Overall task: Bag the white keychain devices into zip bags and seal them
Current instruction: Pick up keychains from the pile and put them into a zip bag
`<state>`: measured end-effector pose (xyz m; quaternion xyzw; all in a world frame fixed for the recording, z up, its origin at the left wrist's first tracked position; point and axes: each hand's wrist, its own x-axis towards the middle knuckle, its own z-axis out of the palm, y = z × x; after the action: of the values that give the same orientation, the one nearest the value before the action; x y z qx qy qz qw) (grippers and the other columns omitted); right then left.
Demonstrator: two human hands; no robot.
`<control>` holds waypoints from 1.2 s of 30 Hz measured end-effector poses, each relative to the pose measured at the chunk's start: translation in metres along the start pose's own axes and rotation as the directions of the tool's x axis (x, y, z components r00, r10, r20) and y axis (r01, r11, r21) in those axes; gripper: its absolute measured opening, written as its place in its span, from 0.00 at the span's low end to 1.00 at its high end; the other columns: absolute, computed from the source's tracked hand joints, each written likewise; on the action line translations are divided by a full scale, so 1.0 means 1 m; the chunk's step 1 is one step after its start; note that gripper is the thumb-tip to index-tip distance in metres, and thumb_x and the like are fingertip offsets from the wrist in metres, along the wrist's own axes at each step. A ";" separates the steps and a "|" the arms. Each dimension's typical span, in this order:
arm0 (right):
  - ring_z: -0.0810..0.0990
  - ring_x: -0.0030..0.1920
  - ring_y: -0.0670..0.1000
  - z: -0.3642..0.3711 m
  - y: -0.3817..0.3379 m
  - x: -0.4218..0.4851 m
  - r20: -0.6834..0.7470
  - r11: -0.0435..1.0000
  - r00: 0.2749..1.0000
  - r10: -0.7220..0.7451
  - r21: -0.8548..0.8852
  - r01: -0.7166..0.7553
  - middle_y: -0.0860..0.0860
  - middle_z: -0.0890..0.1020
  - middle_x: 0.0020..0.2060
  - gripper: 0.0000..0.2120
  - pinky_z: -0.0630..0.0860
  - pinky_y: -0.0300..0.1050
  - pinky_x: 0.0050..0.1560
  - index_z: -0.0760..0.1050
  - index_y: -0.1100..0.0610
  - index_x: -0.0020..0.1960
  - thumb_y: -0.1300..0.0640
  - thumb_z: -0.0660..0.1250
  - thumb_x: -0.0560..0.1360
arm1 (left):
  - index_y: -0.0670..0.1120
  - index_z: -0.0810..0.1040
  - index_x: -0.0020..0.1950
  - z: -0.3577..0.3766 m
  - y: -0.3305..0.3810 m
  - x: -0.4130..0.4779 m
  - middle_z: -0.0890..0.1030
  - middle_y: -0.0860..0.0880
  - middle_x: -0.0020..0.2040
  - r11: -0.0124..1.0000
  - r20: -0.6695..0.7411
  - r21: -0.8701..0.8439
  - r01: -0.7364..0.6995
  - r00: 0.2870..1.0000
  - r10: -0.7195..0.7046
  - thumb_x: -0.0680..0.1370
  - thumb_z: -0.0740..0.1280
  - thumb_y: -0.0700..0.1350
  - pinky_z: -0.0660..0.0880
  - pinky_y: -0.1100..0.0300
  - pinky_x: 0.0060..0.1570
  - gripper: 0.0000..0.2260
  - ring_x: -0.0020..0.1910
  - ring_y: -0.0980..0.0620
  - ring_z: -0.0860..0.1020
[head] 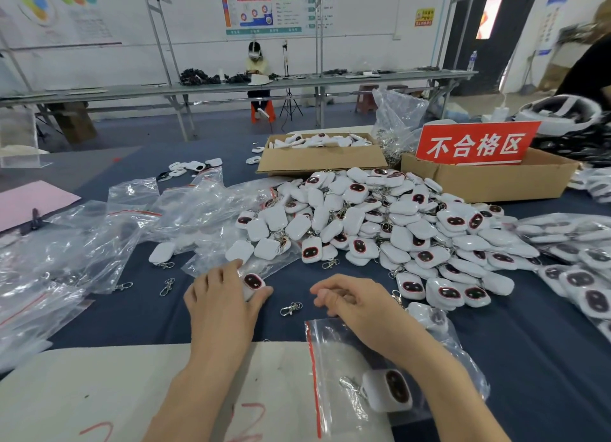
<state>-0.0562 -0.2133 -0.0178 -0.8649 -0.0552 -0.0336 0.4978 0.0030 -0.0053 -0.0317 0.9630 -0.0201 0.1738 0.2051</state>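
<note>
Head view: grips a white keychain device [254,282] in the left hand [221,304], dark face up, long axis slanting away to the right, just before the heaped pile [396,216]. Reaches forward palm down, fingers curled round it. Curls the right hand [350,301] nearby, knuckles up; cannot tell whether it holds anything. Crosses the right forearm over a zip bag [330,359], bagged device [390,390] face up, clasp leftward.

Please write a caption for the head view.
Left hand grips a white keychain device; right hand near a filled zip bag.
</note>
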 end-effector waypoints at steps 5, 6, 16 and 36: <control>0.81 0.49 0.36 0.003 0.002 0.003 -0.072 0.997 0.997 -0.023 0.078 0.028 0.35 0.84 0.46 0.06 0.75 0.31 0.49 0.78 0.36 0.51 0.43 0.62 0.81 | 0.60 0.74 0.61 -0.006 0.025 -0.013 0.71 0.58 0.55 0.810 0.046 -0.585 -0.047 0.995 0.091 0.76 0.73 0.52 0.71 0.61 0.49 0.15 0.49 0.60 0.75; 0.82 0.49 0.38 0.004 0.001 0.004 -0.080 0.994 0.996 -0.035 0.099 0.043 0.38 0.85 0.47 0.06 0.76 0.33 0.50 0.78 0.36 0.52 0.43 0.62 0.81 | 0.62 0.74 0.61 -0.006 0.035 -0.017 0.73 0.58 0.57 0.732 0.081 -0.681 -0.018 0.992 0.100 0.77 0.72 0.50 0.73 0.61 0.51 0.15 0.51 0.61 0.76; 0.84 0.43 0.44 0.014 0.007 0.011 -0.202 0.973 0.979 -0.017 0.221 0.062 0.40 0.85 0.43 0.08 0.83 0.45 0.42 0.79 0.38 0.49 0.53 0.68 0.79 | 0.55 0.81 0.64 -0.002 0.051 -0.030 0.83 0.65 0.56 0.501 0.137 -0.864 0.047 0.980 0.144 0.83 0.64 0.44 0.72 0.74 0.53 0.12 0.57 0.66 0.79; 0.85 0.43 0.45 0.012 0.011 0.010 -0.139 0.961 0.990 0.038 0.277 0.002 0.42 0.86 0.40 0.07 0.82 0.40 0.43 0.81 0.45 0.55 0.54 0.70 0.78 | 0.50 0.82 0.53 0.001 0.046 -0.027 0.87 0.52 0.42 0.415 0.264 -0.888 0.197 0.958 0.110 0.82 0.66 0.41 0.74 0.73 0.39 0.06 0.39 0.61 0.82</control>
<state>-0.0446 -0.2079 -0.0320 -0.7827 -0.0156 -0.0831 0.6166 -0.0274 -0.0491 -0.0241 0.7128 -0.1147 -0.0089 0.6919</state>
